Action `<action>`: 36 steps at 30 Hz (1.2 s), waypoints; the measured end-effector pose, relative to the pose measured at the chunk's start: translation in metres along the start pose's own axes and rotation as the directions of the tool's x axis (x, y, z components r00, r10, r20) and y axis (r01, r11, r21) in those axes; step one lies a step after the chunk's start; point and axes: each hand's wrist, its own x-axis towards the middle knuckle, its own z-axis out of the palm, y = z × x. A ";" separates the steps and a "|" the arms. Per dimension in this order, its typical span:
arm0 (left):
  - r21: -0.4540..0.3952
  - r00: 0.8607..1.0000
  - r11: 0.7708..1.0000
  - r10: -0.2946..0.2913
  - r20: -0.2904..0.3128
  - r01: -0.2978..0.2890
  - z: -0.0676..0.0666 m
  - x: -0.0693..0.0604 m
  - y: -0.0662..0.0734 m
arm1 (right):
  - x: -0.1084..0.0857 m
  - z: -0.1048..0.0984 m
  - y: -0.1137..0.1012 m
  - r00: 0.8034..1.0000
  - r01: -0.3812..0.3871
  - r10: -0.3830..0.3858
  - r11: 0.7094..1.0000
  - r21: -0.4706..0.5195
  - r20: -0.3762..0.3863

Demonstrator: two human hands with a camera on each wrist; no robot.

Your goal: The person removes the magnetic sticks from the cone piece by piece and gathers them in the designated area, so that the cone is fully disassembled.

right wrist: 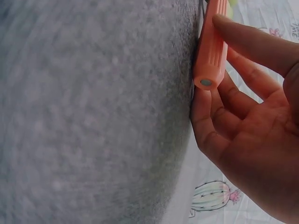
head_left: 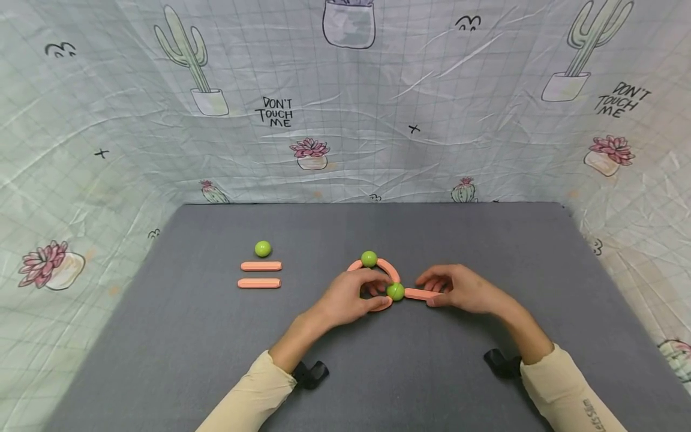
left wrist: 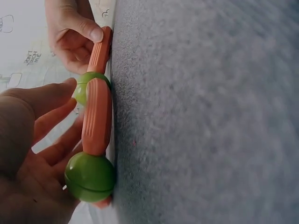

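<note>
My left hand [head_left: 351,297] pinches a green ball [head_left: 396,292] between thumb and forefinger. This ball joins curved orange rods [head_left: 388,269] in a ring-like piece, which has another green ball [head_left: 369,258] at its far side. Part of the ring is hidden under the left hand. From the pinched ball a straight orange rod [head_left: 415,293] points right. My right hand [head_left: 468,289] holds that rod near its outer end, thumb on one side and fingers on the other. In the right wrist view, the rod's free end [right wrist: 205,83] shows a small round metallic disc.
Two straight orange rods, an upper rod [head_left: 261,266] and a lower rod [head_left: 259,283], lie parallel on the left of the grey mat [head_left: 378,384]. A loose green ball [head_left: 263,248] sits just beyond them. Printed cloth [head_left: 372,150] surrounds the far edge and sides.
</note>
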 end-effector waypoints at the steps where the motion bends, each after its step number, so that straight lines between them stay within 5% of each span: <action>1: 0.015 1.000 1.000 -0.009 0.006 0.009 0.000 0.001 0.001 | 0.000 0.000 0.000 1.000 -0.001 0.001 1.000 0.001 0.004; 8: 0.135 0.997 0.989 -0.072 0.026 0.068 0.007 0.007 0.003 | -0.002 -0.001 0.000 0.999 0.028 -0.028 1.000 0.003 0.021; 21: 0.089 0.993 0.989 -0.122 -0.001 0.122 0.011 0.015 0.001 | -0.001 -0.006 0.008 1.000 0.026 -0.026 0.999 0.019 0.009; 29: 0.080 0.996 0.992 -0.094 -0.003 0.094 0.011 0.013 -0.001 | -0.001 -0.005 0.007 1.000 -0.018 0.018 1.000 0.000 0.003; 36: 0.110 0.995 0.989 -0.102 0.003 0.101 0.009 0.013 0.000 | -0.006 -0.009 0.009 0.998 -0.050 0.046 0.992 0.115 0.031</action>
